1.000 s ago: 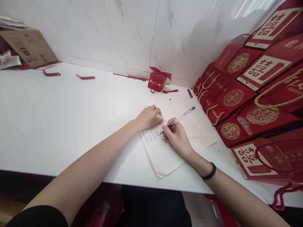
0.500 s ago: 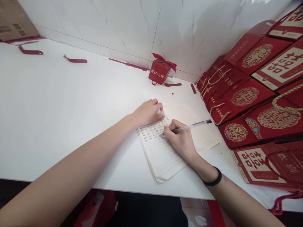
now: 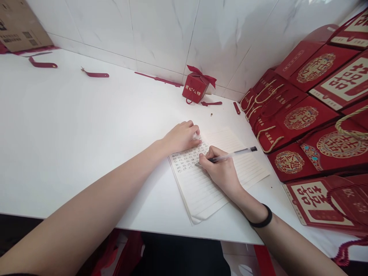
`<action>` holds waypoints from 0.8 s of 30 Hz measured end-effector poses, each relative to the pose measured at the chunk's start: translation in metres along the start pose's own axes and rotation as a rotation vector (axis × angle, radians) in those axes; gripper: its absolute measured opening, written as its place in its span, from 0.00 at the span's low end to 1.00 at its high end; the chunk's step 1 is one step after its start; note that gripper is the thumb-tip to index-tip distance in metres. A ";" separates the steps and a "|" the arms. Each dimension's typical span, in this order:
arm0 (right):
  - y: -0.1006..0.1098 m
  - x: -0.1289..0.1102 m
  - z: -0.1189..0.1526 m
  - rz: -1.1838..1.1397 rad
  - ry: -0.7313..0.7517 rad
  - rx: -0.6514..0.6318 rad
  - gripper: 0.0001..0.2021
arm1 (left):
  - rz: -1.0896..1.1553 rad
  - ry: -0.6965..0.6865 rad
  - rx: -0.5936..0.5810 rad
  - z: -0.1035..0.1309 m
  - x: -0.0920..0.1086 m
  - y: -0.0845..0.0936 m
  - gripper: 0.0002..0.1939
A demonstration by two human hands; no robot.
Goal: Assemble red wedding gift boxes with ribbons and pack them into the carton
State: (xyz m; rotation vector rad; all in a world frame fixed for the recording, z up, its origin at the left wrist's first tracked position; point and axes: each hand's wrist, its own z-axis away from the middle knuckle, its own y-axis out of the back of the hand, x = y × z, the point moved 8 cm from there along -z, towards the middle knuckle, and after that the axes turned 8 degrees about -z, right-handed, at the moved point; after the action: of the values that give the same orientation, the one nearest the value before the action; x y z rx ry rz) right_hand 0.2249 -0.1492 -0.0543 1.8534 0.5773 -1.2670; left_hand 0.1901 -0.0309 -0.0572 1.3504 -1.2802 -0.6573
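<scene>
A sheaf of lined paper [image 3: 198, 195] lies aslant on the white table, its upper part covered in rows of small handwritten characters. Across its top left rests my left hand [image 3: 184, 137], fingers bent and thumb apart from them, pressing on the sheet and holding nothing. My right hand [image 3: 224, 170] is closed around a clear pen [image 3: 238, 151] with a black cap end. The pen's tip meets the paper at the lowest written row, while the upper end points right. Part of the writing is hidden beneath both hands.
Stacked red gift boxes and bags [image 3: 299, 115] with rope handles line the right side. A small red box [image 3: 195, 87] with a ribbon stands by the tiled wall. Red straps [image 3: 96, 74] lie along the back, and a cardboard box [image 3: 24, 28] sits at the far left.
The whole view has shifted slightly, so things appear a little further right. Both hands keep their places on the paper, and the pen tip is still at the same row.
</scene>
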 end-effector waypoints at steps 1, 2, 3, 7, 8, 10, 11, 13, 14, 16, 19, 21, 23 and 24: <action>0.000 -0.001 0.000 0.003 0.004 -0.001 0.16 | -0.001 0.000 0.000 0.000 0.000 0.000 0.13; 0.000 -0.002 0.000 0.009 0.009 0.002 0.15 | -0.001 0.003 0.000 0.000 0.000 0.000 0.13; 0.000 -0.003 0.000 0.014 0.015 0.008 0.15 | 0.001 0.006 -0.001 0.000 -0.001 -0.001 0.13; 0.001 -0.004 0.000 0.021 0.026 0.013 0.15 | 0.019 0.011 0.000 0.000 -0.001 0.000 0.13; 0.001 -0.003 0.000 0.021 0.023 0.014 0.14 | 0.023 0.012 -0.001 0.000 -0.001 0.000 0.13; 0.002 -0.002 0.000 0.021 0.014 0.026 0.14 | 0.026 0.011 -0.006 0.000 -0.001 0.000 0.13; 0.002 -0.002 0.000 0.022 0.013 0.032 0.14 | 0.026 0.011 -0.008 0.000 -0.001 0.000 0.13; 0.003 -0.002 0.000 0.024 0.016 0.036 0.14 | 0.027 0.008 -0.007 0.000 0.000 0.001 0.13; 0.002 -0.002 0.000 0.023 0.017 0.035 0.14 | 0.027 0.006 -0.004 0.001 0.000 0.001 0.13; 0.002 -0.001 0.000 0.019 0.008 0.032 0.14 | 0.031 0.007 -0.003 0.001 0.001 0.002 0.13; 0.003 0.000 0.001 0.011 -0.014 0.039 0.14 | 0.028 0.010 -0.008 0.001 0.001 0.002 0.12; 0.003 -0.001 0.001 0.010 -0.008 0.046 0.14 | 0.021 0.009 -0.010 0.001 0.002 0.002 0.12; 0.003 -0.001 0.001 0.018 0.005 0.049 0.14 | 0.021 0.010 -0.007 0.001 0.001 0.002 0.13; 0.003 -0.001 0.001 0.024 0.009 0.048 0.14 | 0.023 0.012 -0.003 0.001 0.001 0.002 0.13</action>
State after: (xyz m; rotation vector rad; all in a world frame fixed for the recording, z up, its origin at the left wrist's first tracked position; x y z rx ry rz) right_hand 0.2258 -0.1517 -0.0521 1.9010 0.5330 -1.2673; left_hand 0.1888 -0.0316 -0.0556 1.3334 -1.2828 -0.6349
